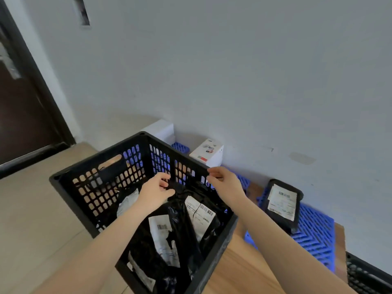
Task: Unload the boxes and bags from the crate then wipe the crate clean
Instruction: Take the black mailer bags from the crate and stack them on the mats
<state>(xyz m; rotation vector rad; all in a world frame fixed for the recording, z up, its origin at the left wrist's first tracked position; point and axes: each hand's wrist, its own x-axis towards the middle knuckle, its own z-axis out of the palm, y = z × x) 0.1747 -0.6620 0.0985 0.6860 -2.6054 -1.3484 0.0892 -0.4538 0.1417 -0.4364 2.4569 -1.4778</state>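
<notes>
A black perforated plastic crate [101, 187] stands on the floor in front of me. Several black mailing bags with white barcode labels lie inside it; the uppermost black bag [201, 211] leans toward the right wall. My left hand [156, 190] reaches into the crate and pinches the top edge of that bag. My right hand [223, 180] is at the crate's far right rim, its fingers curled around the rim edge. One black bag [283, 203] with a white label lies outside the crate, on the blue mat to the right.
A blue ribbed mat [316, 232] lies along the grey wall on a wooden surface [239, 270]. A white box [206, 152] stands behind the crate by the wall. A second black crate [367, 276] shows at the bottom right. A dark door [23, 107] is at the left.
</notes>
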